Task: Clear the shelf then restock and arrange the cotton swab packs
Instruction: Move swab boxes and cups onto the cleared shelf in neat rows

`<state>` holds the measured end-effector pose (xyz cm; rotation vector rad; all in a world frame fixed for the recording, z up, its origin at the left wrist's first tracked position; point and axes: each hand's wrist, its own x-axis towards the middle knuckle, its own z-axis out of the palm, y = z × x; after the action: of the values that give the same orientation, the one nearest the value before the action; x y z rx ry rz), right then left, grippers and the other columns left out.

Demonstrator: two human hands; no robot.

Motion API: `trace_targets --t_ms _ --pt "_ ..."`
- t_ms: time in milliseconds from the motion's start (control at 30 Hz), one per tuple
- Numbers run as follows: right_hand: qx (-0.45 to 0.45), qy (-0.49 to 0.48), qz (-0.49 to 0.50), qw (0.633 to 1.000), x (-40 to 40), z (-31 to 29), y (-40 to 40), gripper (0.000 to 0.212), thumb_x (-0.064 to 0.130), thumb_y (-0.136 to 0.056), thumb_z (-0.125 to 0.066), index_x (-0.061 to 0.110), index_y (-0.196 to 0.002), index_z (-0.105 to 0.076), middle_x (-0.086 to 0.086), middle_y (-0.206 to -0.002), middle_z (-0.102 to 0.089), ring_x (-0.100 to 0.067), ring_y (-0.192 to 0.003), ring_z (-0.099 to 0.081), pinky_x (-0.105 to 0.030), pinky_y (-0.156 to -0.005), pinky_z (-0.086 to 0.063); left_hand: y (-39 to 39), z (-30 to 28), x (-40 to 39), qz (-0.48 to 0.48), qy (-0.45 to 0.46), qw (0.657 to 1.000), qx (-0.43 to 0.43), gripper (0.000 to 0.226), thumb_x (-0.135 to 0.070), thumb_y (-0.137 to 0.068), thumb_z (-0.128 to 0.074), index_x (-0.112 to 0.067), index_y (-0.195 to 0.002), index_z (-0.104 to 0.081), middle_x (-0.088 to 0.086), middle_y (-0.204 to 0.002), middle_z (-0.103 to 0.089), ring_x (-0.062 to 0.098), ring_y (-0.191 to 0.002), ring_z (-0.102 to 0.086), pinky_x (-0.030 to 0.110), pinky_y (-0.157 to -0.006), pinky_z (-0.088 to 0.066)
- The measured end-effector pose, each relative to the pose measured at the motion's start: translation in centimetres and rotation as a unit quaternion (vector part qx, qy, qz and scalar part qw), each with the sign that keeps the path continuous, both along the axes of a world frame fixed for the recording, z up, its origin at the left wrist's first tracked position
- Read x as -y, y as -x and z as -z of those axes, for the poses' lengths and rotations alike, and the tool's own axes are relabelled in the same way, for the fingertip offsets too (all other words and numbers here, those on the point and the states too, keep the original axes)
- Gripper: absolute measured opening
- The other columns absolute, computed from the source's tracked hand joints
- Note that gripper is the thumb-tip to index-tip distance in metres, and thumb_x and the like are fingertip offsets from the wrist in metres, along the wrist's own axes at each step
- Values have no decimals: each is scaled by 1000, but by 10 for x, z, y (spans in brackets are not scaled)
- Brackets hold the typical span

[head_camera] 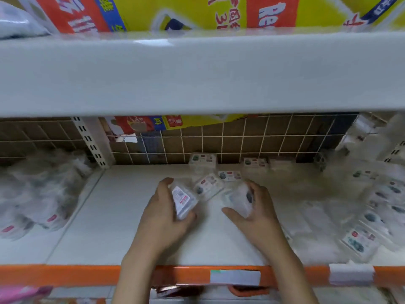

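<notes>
Seeing both hands over the white shelf [122, 227]: left hand [163, 218] grips one cotton swab pack [183, 199], right hand [255, 212] curls round another pack [240, 199]. I count more packs lying loose near the wire back grid [241, 139] and a heap [372, 207] at right.

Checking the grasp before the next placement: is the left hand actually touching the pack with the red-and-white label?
Touching. The head view shows the left hand curled round the labelled pack, thumb below it and fingers behind its top edge.
</notes>
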<state>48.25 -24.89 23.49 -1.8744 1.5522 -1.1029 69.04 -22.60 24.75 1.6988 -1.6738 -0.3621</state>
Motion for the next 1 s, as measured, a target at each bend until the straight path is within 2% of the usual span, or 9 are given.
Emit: trace_targets --t_ms 67,133,233,400,533,633,733,867,1000 --pt "-16 -29 -11 999 -5 -4 -29 84 32 -71 -80 15 -140 -34 2 -126 -39 -24 -124 -39 -41 -104 -36 -34 6 -2 -4 6 1000 4 80 -36 -69 -74 -26 -128 -22 0 -108 -55 19 -91 -56 24 -71 -39" --pt "-20 -46 -29 998 -11 -4 -55 86 34 -74 -77 19 -143 -27 0 -137 -32 -18 -130 -30 -33 -108 -29 -65 10 -5 -17 8 1000 10 79 -30 -67 -76 -19 -126 -25 6 -109 -57 23 -93 -57 26 -70 -40" --pt "-19 -29 -34 999 -15 -6 -89 83 32 -74 -78 21 -141 -30 0 -139 -32 -18 -132 -29 -29 -107 -28 -105 7 -13 -25 19 999 29 77 -33 -65 -75 -17 -125 -30 6 -107 -59 24 -94 -57 27 -71 -40" --pt "7 -26 -53 998 -22 -9 -132 70 32 -73 -78 41 -121 -28 27 -112 -31 -5 -118 -32 -6 -89 -24 -150 -2 -23 -26 66 996 50 74 -44 -66 -56 -14 -131 -40 9 -111 -57 28 -99 -56 33 -83 -45" --pt "22 -39 -62 997 -18 -9 -147 73 33 -79 -72 47 -130 -20 19 -126 -31 9 -114 -28 10 -82 -14 -164 -2 -28 -28 72 993 92 72 -43 -71 -50 -9 -134 -44 11 -114 -57 30 -104 -52 27 -86 -34" --pt "33 -68 -74 994 -11 -6 -151 80 32 -85 -66 41 -143 -12 15 -134 -33 4 -118 -33 -2 -88 -25 -163 -2 -31 -35 69 993 88 73 -43 -71 -49 -9 -135 -44 11 -116 -56 31 -106 -52 31 -88 -36" --pt "83 -113 -69 988 -7 -6 -157 87 20 -87 -63 34 -147 -2 6 -142 -31 3 -117 -32 -13 -92 -27 -164 -6 -32 -47 66 993 88 73 -44 -72 -48 -10 -136 -44 10 -118 -54 27 -109 -50 29 -89 -36" --pt "89 -110 -78 987 -5 -2 -166 83 15 -79 -74 31 -137 -17 9 -131 -28 3 -109 -33 -10 -88 -28 -166 -13 -28 -73 66 990 97 75 -45 -72 -45 -8 -138 -43 13 -121 -52 22 -109 -43 29 -90 -34" --pt "70 -92 -47 992 3 -5 -177 71 7 -77 -73 26 -122 -23 4 -124 -27 -10 -109 -39 -17 -82 -34 -178 -16 -30 -65 73 988 118 72 -42 -72 -46 -9 -136 -44 12 -123 -53 26 -110 -46 41 -90 -42"
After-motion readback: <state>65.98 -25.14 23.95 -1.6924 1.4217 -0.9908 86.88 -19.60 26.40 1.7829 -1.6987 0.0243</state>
